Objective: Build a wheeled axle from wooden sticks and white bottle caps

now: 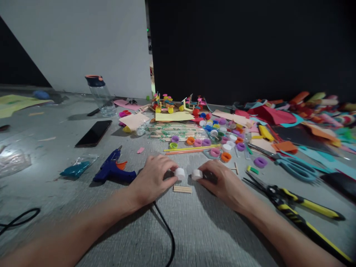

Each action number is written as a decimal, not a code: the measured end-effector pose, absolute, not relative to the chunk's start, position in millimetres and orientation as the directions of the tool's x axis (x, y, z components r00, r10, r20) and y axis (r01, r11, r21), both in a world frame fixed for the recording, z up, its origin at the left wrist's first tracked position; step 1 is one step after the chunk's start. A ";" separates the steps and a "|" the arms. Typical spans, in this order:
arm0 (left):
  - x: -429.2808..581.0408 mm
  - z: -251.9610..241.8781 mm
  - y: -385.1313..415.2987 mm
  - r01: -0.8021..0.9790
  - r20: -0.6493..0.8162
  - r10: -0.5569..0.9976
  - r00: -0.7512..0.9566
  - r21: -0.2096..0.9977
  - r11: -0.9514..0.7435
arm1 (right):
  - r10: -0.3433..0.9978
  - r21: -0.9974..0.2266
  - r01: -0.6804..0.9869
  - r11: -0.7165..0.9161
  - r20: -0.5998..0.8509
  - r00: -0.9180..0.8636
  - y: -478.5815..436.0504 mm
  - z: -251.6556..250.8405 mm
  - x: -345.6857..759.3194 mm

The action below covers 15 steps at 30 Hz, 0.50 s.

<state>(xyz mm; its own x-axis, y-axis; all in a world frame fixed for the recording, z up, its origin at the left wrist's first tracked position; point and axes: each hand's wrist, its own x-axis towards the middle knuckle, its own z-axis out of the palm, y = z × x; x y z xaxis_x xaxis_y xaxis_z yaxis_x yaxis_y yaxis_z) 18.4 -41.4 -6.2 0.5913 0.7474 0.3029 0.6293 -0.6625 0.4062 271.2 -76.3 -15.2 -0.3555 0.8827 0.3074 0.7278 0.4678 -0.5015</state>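
Thin black cable (172, 235) emerges beside left hand (158, 172) — snagging it could jolt the white round cap (180, 174) pinched there; right hand (222, 178) pinches a second white cap (197, 174), both just beyond short pale wooden sticks (182, 189).

The left forearm (91, 218) is showing bare up to the edge of the view, its outline (softly blurred toward the lower corner) narrowing smoothly into a bare left hand (155, 176). The right forearm (272, 230) is likewise showing bare, tapering toward a bare right hand (222, 180) whose visible fingers (211, 165) are looking slender and smoothly rounded.
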 end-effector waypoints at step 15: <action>20.5 -3.0 -41.1 0.655 0.262 0.771 0.581 0.412 -0.633 | 0.885 -0.503 0.730 0.463 0.314 -0.345 -73.4 -15.0 268.2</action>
<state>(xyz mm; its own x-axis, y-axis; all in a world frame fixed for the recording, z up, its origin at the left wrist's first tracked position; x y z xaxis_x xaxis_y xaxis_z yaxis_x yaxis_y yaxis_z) 20.5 -41.1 -3.0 0.5808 0.7708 0.2618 0.6550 -0.6335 0.4119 268.2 -73.4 -15.0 -0.3446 0.8848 0.3138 0.7300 0.4627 -0.5030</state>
